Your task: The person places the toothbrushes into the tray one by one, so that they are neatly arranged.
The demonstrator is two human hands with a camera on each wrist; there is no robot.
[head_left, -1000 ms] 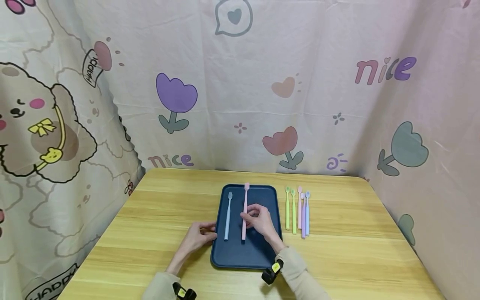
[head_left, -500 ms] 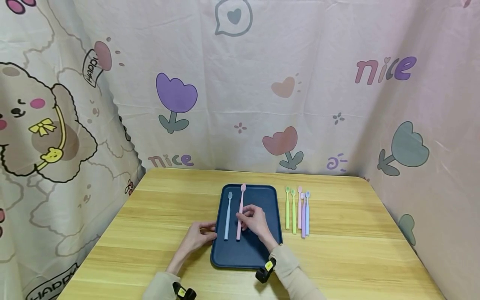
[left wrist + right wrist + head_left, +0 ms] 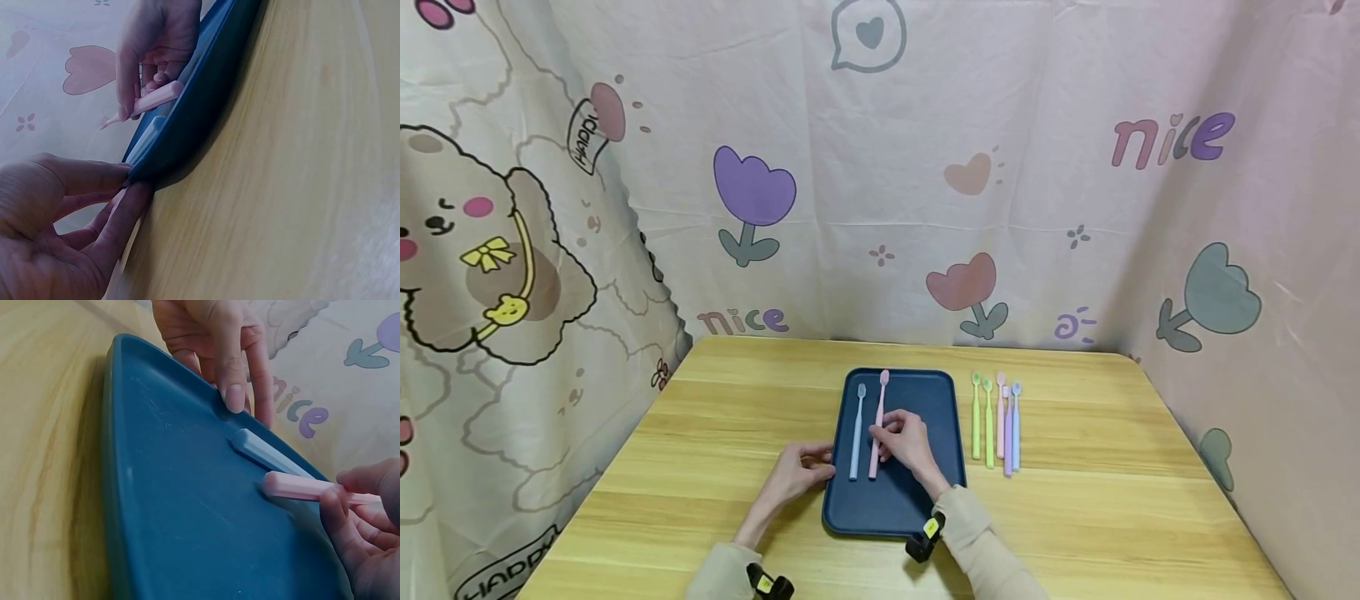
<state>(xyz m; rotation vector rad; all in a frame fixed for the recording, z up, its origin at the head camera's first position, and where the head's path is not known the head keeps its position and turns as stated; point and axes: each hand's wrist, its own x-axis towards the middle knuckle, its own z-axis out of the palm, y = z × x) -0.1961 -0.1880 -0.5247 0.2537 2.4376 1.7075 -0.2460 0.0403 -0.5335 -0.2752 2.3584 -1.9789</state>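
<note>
A dark blue tray [image 3: 880,512] lies on the wooden table, and my left hand [image 3: 797,473] holds its left rim. In the left wrist view, the thumb and a finger of that hand pinch the tray's edge. My right hand [image 3: 908,440] pinches a pink toothbrush [image 3: 294,486] by its handle, low over the tray. Its head points to the far side, and fingers hide part of the handle. Left of it, a light blue toothbrush [image 3: 856,437] lies lengthwise in the tray, bristle end away from me.
Right of the tray, several toothbrushes lie side by side on the table [image 3: 1097,467]: two green ones [image 3: 988,429], a pink one [image 3: 1000,417], a purple one [image 3: 1007,450] and a blue one [image 3: 1016,429]. A printed curtain [image 3: 865,150] hangs behind the table and along its sides.
My right hand has moved left with the pink toothbrush, bringing it closer beside the light blue one and tilting it slightly. My left hand has stayed at the tray's rim.
</note>
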